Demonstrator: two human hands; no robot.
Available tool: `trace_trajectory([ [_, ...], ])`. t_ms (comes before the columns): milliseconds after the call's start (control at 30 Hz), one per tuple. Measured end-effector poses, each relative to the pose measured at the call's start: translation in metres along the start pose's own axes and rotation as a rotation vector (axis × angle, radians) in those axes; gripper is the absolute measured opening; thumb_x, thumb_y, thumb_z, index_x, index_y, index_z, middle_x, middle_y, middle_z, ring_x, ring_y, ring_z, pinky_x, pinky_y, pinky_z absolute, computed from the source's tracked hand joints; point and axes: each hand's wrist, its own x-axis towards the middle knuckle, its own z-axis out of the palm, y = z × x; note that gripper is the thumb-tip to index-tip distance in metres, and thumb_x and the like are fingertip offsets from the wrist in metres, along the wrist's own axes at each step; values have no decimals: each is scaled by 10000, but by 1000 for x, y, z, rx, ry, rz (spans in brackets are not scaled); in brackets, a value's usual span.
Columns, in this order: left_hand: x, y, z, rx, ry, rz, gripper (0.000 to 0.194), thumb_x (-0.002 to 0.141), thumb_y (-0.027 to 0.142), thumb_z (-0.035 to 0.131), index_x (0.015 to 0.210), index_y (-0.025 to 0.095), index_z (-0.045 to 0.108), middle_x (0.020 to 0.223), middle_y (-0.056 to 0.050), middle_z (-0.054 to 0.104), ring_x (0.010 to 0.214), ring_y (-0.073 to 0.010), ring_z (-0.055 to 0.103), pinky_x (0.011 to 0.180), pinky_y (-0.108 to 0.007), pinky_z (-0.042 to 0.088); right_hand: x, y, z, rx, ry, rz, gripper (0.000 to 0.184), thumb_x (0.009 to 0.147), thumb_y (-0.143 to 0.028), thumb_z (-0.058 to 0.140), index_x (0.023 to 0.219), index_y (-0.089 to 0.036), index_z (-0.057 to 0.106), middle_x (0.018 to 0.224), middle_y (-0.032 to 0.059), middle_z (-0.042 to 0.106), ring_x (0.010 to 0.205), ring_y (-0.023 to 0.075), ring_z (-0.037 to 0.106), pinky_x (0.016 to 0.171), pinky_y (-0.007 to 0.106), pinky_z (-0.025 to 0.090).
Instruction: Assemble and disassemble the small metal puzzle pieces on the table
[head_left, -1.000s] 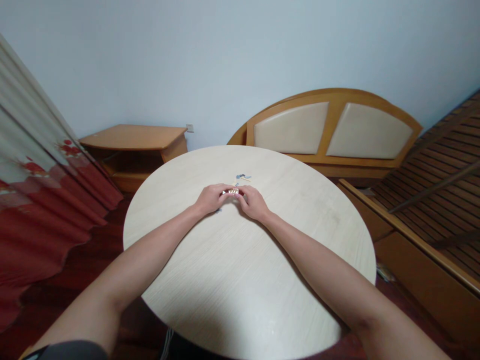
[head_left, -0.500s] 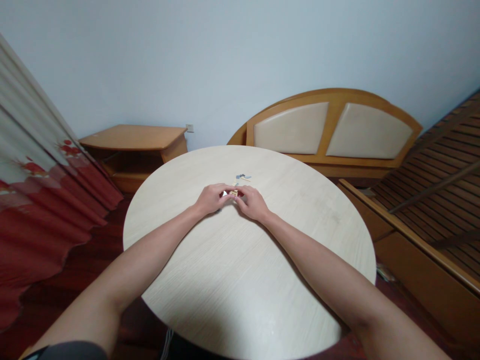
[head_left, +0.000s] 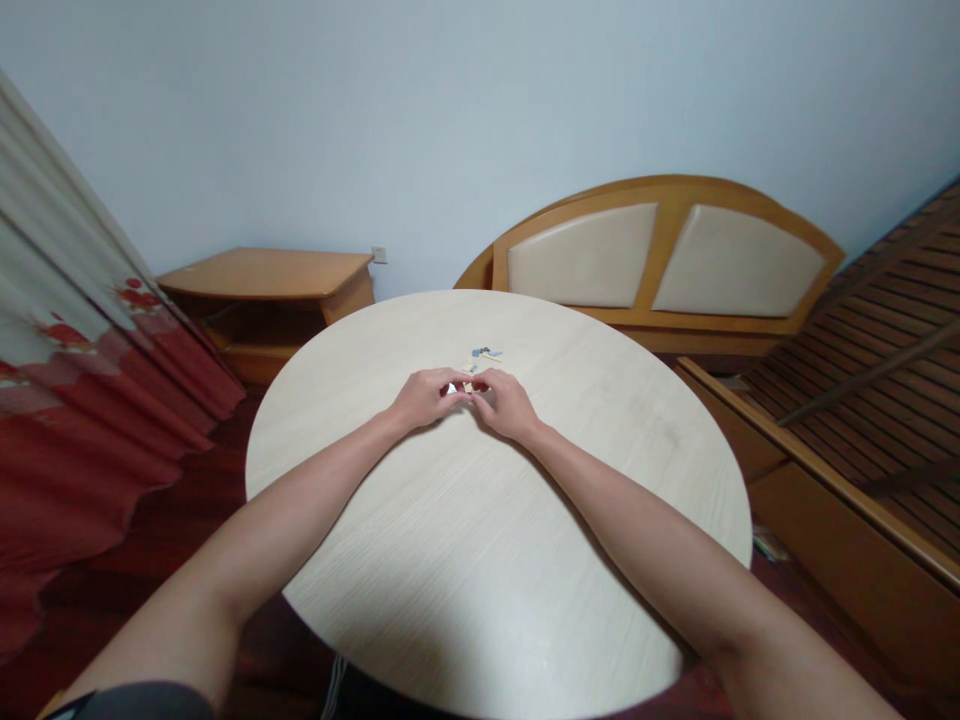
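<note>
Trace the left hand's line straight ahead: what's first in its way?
Probably the small cream piece at the fingertips of the left hand, touching or nearly; behind it, the right hand. Depth is unclear.

Tabletop (head_left: 375, 560): pale wood-grain laminate, smooth, matt. Tiny pieces (head_left: 484, 356) at 12 o'clock: material too small to tell. Headboard (head_left: 585, 258) at 1 o'clock: cream padded vinyl, soft sheen, varnished wood frame. Curtain (head_left: 90, 450) at 9 o'clock: cloth.

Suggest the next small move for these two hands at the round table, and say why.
Probably part the left hand and right hand slightly to show the small pale piece. It sits where their fingertips meet, mostly hidden, so its state can't be judged. The blue-grey and pale bits lie just beyond, on the pale wood table.
</note>
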Motion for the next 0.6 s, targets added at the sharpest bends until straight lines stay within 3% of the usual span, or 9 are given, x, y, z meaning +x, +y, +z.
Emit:
trace_trajectory([
  [233,0,3,-1,45,41,-28,258,959,329,631,1138,188,753,1021,-70,781,726,-153,659,764,-293,526,-1,-2,0,24,33,-5,156,947,-323,587,992,-191,658,938,83,701,859,223,611,814,354,453],
  [433,2,2,0,44,76,-75,257,984,332,576,1112,193,751,1055,-76,783,929,-205,720,850,-322,542,-1,-4,0,45,40,11,216,979,-371,541,1031,-189,644,946,82,695,862,216,614,823,345,459],
  [600,2,-4,3,59,84,-114,276,1002,312,524,1095,201,760,1049,-70,787,963,-211,728,895,-328,550,0,-3,0,67,8,12,243,1008,-377,504,1055,-188,648,959,80,707,859,207,619,823,334,460],
])
